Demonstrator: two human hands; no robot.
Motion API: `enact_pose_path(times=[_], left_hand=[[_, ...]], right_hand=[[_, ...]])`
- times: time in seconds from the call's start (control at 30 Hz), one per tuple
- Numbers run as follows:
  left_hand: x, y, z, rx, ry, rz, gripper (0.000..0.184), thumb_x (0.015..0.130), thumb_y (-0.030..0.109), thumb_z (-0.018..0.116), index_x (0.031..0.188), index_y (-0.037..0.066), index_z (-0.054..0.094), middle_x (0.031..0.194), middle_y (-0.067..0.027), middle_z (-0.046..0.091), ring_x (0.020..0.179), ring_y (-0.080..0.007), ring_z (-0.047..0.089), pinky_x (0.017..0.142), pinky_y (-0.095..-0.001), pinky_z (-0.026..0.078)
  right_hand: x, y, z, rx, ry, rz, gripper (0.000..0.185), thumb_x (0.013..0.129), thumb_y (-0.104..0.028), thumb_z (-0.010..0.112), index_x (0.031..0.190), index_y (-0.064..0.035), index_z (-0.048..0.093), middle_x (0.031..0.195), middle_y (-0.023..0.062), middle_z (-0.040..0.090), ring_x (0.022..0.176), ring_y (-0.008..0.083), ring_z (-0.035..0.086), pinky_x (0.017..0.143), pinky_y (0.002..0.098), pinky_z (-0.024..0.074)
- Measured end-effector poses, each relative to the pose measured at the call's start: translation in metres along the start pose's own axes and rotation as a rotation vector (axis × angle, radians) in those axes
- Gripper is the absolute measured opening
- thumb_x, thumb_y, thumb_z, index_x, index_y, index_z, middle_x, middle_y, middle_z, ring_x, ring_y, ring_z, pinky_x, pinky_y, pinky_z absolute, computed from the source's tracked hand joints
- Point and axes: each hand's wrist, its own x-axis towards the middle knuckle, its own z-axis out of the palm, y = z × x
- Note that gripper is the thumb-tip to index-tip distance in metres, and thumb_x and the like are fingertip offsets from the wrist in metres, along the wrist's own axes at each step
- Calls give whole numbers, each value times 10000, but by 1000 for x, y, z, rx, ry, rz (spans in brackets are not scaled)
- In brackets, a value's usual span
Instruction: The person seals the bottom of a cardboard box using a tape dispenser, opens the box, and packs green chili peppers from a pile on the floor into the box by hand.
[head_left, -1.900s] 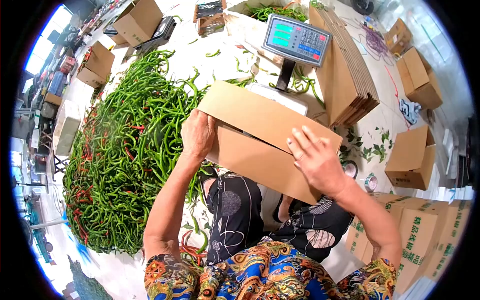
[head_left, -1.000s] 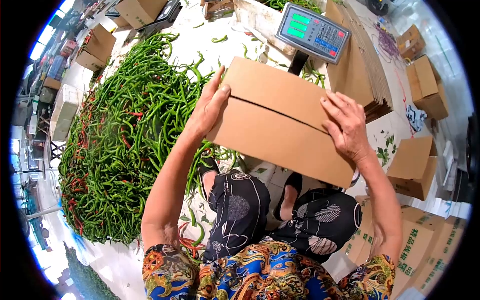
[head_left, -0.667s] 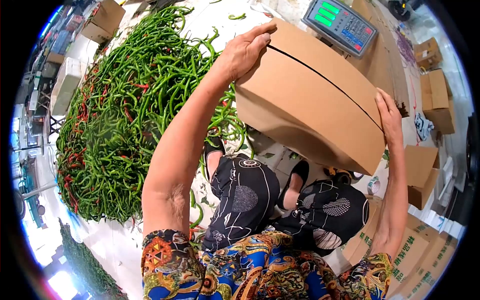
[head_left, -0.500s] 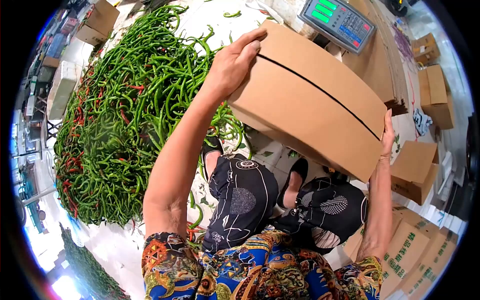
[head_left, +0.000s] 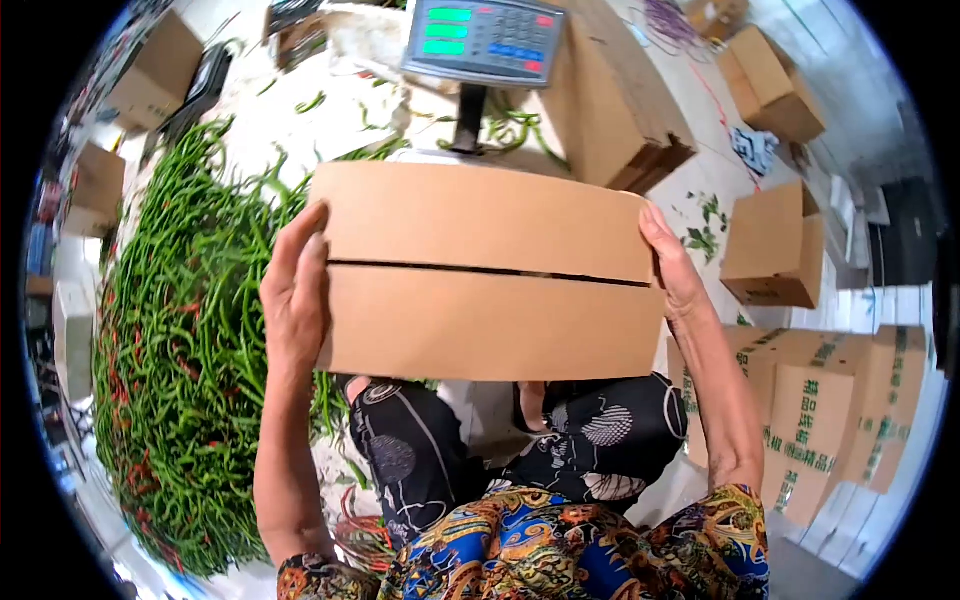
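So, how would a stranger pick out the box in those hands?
Find the big chili pile on the picture's left. To its right, the left hand and right hand hold a cardboard box. Unlike the other boxes, it's gripped, a dark slit crossing its face.

- The top (head_left: pixel 540 550), at the near edge, is crowded with curling, paisley-like swirls in blue, gold, orange-red and black.
- Its short sleeves repeat that print, leaving both forearms bare.
- The trousers (head_left: pixel 430 440) are loose and black, traced with thin white lines.
- A stippled grey disc marks the left leg; white scalloped shapes and a pale rounded patch mark the right.
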Motion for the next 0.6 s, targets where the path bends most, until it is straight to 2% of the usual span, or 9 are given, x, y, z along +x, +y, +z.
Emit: enact_pose_path(times=[0.03,0.1,0.2,0.27,0.33,0.4,0.5,0.53,0.6], left_hand=[[0,2,2,-2,-3,0,345,984,147,467,1281,-13,538,1271,-123,582,1193,-186,520,1043,-303,358],[-1,-4,4,-14,-18,15,348,992,157,458,1295,0,529,1298,-124,561,1223,-188,492,1064,-309,332],[-3,-1,2,-181,-2,-157,387,1009,217,444,1345,29,489,1385,-128,500,1311,-205,433,1085,-340,305],[-9,-4,-6,-16,-85,-108,460,1012,316,425,1385,49,447,1445,-99,439,1366,-212,368,1077,-345,292],[-10,-5,-7,-16,-98,-62,469,1006,322,437,1383,44,447,1441,-98,443,1361,-222,375,1081,-343,291],[-6,4,-5,-107,-117,-156,468,1014,320,405,1363,14,459,1415,-117,463,1330,-225,402,1089,-351,297],[-6,21,-8,-127,-67,-288,483,1018,354,367,1315,1,509,1358,-117,508,1252,-212,464,1086,-353,313],[-5,21,-9,100,-64,-234,449,1014,343,394,1290,20,538,1336,-102,528,1237,-202,479,1068,-351,335],[-9,12,-9,34,-79,-126,406,1023,314,400,1286,36,536,1338,-105,532,1239,-199,483,1045,-340,354]], right_hand=[[0,-2,0,91,-29,48,393,1000,-296,446,1290,-32,475,1192,60,552,1113,142,511,973,290,401],[-1,4,1,-121,51,-79,430,991,-349,472,1283,-33,466,1176,56,546,1081,142,509,946,281,403],[-10,11,16,-355,181,-136,497,954,-424,540,1243,-28,462,1125,77,561,1007,160,532,892,296,433],[-17,8,21,-465,197,-89,495,944,-420,559,1224,-23,462,1091,92,578,972,165,553,869,306,450],[-17,7,21,-574,232,-169,519,898,-411,624,1195,-17,463,1023,125,610,924,180,588,829,325,477],[-14,10,21,-708,263,-259,526,873,-397,659,1180,-17,463,993,135,625,899,187,604,811,331,487],[-19,3,29,-675,275,-193,500,838,-354,706,1121,-14,473,916,134,640,810,195,623,752,338,508],[-21,4,35,-654,286,-233,485,845,-336,703,1130,-17,475,936,133,636,820,188,620,753,331,509],[-22,13,32,-706,290,-321,473,869,-314,681,1168,-22,460,978,144,624,840,214,616,768,347,503]])
